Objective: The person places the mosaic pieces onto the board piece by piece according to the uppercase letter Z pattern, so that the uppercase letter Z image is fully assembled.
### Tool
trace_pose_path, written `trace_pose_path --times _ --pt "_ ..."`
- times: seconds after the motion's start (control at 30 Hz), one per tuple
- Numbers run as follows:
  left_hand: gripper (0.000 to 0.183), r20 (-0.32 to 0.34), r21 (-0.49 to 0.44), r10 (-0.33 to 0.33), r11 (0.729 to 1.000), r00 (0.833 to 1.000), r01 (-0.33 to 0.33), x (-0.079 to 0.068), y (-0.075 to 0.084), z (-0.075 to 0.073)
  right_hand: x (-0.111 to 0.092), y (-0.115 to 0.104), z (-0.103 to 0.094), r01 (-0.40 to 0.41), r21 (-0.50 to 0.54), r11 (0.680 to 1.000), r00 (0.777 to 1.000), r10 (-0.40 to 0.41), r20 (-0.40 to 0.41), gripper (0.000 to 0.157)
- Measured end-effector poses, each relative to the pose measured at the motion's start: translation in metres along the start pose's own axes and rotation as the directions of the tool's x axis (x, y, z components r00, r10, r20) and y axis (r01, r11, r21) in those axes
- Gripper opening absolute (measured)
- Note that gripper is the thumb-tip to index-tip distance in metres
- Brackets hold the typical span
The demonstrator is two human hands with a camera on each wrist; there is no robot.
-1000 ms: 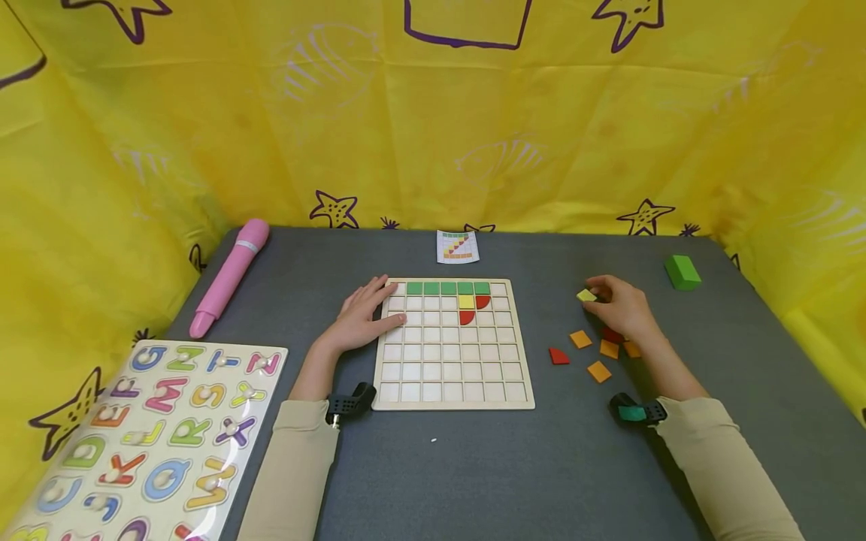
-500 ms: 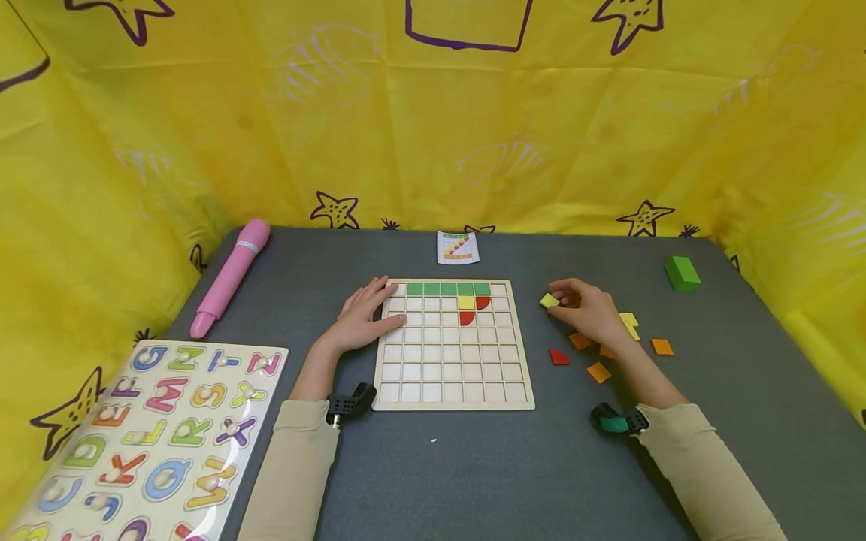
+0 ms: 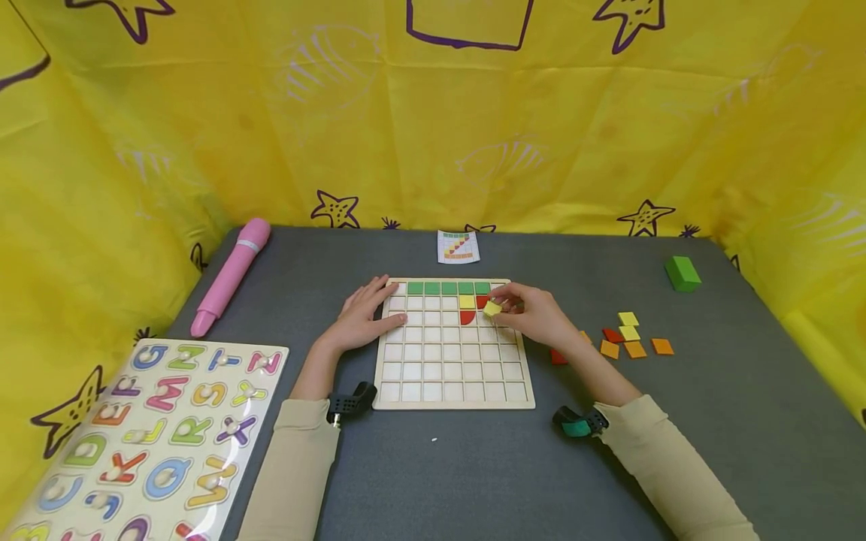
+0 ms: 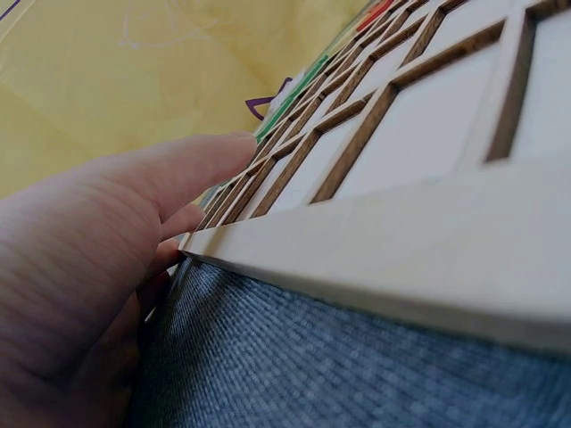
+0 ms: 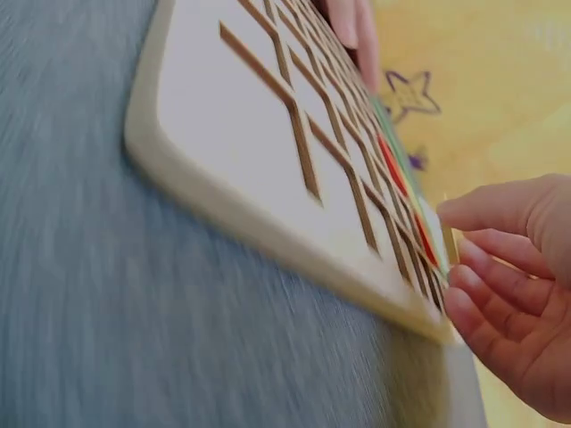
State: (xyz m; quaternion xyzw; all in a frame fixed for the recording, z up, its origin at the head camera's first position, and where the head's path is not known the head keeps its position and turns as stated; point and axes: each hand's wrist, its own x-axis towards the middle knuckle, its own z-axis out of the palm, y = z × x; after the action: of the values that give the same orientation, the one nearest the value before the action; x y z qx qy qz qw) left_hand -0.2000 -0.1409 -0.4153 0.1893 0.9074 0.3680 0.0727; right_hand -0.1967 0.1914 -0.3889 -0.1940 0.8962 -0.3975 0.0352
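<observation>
A wooden grid board [image 3: 455,410] with white cells lies on the dark table. Along its far row sit several green square tiles [image 3: 449,288]; below them are a yellow tile [image 3: 467,302] and red rounded tiles [image 3: 467,317]. My left hand [image 3: 361,317] rests on the board's left edge, fingers extended, thumb over a cell; in the left wrist view the thumb [image 4: 201,165] lies along the frame. Between thumb and fingers my right hand [image 3: 534,312] pinches a yellow square tile [image 3: 492,309] over the board's right part, overlapping a red tile in the head view.
Right of the board lie loose orange tiles [image 3: 635,349], yellow tiles [image 3: 628,319] and red tiles [image 3: 613,335]. A green block [image 3: 682,273] stands farther right. Behind the board is a pattern card [image 3: 458,247]. At left are a pink microphone [image 3: 230,278] and an alphabet puzzle [image 3: 169,436].
My right hand has carried the yellow tile leftward from beside the loose tiles to over the board. The left hand has stayed in place.
</observation>
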Motion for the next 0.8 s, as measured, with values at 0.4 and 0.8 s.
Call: trace_pose_path --times 0.4,0.8 --pt "0.072 0.004 0.006 -0.001 1.0 1.0 0.001 0.001 -0.001 0.0 0.022 -0.027 0.033 0.209 -0.033 0.977 0.97 -0.204 0.129 0.023" --pt "0.071 0.007 0.0 -0.005 1.0 1.0 0.005 0.0 0.001 -0.001 0.025 -0.029 0.038 0.224 -0.015 0.975 0.967 -0.22 0.128 0.021"
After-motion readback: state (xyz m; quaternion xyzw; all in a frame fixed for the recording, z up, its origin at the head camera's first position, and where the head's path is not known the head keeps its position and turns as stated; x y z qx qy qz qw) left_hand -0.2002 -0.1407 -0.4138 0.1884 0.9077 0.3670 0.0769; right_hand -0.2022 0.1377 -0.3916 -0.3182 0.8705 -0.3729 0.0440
